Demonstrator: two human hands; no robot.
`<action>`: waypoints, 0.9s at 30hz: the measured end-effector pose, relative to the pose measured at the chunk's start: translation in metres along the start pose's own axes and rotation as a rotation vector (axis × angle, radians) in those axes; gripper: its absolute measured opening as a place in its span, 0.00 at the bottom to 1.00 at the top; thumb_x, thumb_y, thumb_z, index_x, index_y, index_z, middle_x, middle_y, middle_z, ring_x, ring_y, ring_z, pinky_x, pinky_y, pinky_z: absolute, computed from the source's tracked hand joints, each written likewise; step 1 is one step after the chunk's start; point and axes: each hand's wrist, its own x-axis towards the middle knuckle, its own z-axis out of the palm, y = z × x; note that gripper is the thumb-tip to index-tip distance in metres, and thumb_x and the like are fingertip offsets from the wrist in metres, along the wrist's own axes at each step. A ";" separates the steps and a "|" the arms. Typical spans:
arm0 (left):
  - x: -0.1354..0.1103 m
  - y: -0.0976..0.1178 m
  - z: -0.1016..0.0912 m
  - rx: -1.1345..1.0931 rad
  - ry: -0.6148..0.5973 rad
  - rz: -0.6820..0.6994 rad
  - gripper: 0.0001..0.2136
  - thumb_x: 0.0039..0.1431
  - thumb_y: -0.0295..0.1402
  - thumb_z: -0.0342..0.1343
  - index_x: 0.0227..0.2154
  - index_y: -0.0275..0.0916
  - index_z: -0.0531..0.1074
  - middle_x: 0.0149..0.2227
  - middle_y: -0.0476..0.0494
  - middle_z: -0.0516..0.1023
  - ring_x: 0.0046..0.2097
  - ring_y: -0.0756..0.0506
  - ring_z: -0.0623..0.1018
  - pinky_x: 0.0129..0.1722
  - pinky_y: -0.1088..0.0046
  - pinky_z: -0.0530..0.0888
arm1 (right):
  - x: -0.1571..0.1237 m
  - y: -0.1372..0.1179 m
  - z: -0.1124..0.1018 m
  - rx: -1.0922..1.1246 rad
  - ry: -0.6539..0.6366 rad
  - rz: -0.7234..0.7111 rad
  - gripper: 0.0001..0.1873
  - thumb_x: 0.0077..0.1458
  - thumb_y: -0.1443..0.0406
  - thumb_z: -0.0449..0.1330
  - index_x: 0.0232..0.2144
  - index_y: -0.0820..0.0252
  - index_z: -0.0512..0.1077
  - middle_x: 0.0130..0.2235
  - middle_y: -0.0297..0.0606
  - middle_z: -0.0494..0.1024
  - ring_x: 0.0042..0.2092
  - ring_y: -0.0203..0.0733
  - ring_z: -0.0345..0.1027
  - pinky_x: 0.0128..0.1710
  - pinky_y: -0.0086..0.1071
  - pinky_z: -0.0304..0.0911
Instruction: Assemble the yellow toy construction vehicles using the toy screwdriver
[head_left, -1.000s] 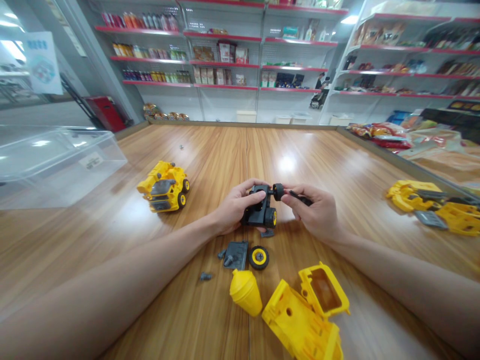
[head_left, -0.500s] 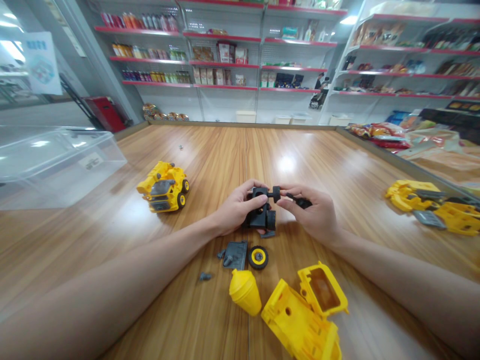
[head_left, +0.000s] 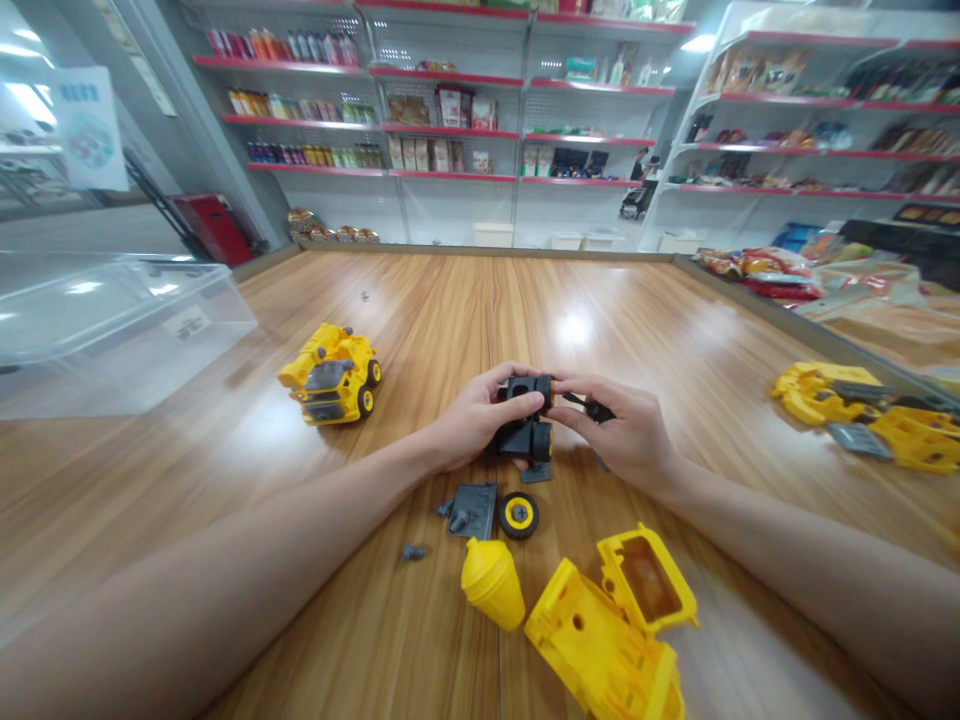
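Note:
My left hand (head_left: 480, 415) is closed around a black toy truck chassis (head_left: 517, 437), with the thumb pressed on its top. On the chassis's right side are an upper wheel (head_left: 545, 390) and a lower wheel (head_left: 543, 441). Fingertips of my right hand (head_left: 634, 420) touch the upper wheel, while a small black screwdriver (head_left: 598, 409) with a thin shaft sits within that hand. Nearer me lie a grey plate (head_left: 472, 510), a loose wheel with a yellow hub (head_left: 518, 514), a grey screw (head_left: 412, 552), a yellow mixer drum (head_left: 493, 585) and a yellow truck body (head_left: 604, 640).
A yellow toy truck (head_left: 330, 377) stands at left, beyond my left forearm. Behind it is a clear plastic bin (head_left: 187, 345). More yellow vehicle parts (head_left: 862, 410) lie at right. Stocked shelves (head_left: 450, 130) rise past the table's far edge.
The upper wheel, which stuck out from the chassis on its axle, now sits close against its side. My right fingertips have moved left with it.

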 end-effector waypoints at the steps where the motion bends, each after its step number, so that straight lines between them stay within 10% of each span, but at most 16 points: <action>1: 0.000 0.000 0.000 -0.011 0.003 -0.007 0.21 0.56 0.42 0.61 0.51 0.41 0.66 0.38 0.44 0.74 0.29 0.47 0.77 0.19 0.73 0.77 | 0.000 0.000 0.000 0.008 -0.012 0.006 0.13 0.56 0.65 0.65 0.45 0.55 0.75 0.48 0.36 0.80 0.47 0.40 0.76 0.49 0.32 0.70; 8: 0.000 0.002 -0.003 -0.078 0.014 -0.023 0.18 0.57 0.39 0.60 0.47 0.41 0.65 0.38 0.44 0.75 0.28 0.46 0.78 0.17 0.72 0.76 | 0.021 -0.002 -0.017 -0.174 -0.128 0.162 0.11 0.60 0.58 0.60 0.35 0.59 0.77 0.34 0.36 0.80 0.34 0.37 0.72 0.34 0.31 0.64; 16: 0.001 0.001 -0.004 -0.103 0.004 -0.034 0.17 0.58 0.38 0.60 0.47 0.41 0.64 0.38 0.42 0.75 0.26 0.47 0.77 0.17 0.73 0.75 | 0.039 -0.002 -0.066 -0.351 -1.230 0.446 0.14 0.41 0.55 0.70 0.26 0.59 0.76 0.23 0.32 0.76 0.23 0.36 0.65 0.21 0.29 0.50; 27: 0.000 0.004 -0.001 -0.076 0.052 -0.028 0.17 0.57 0.39 0.60 0.46 0.41 0.65 0.37 0.43 0.75 0.26 0.47 0.77 0.16 0.73 0.75 | 0.032 -0.001 -0.032 -0.037 -0.819 0.239 0.09 0.57 0.60 0.61 0.36 0.60 0.76 0.31 0.33 0.78 0.31 0.35 0.69 0.30 0.27 0.59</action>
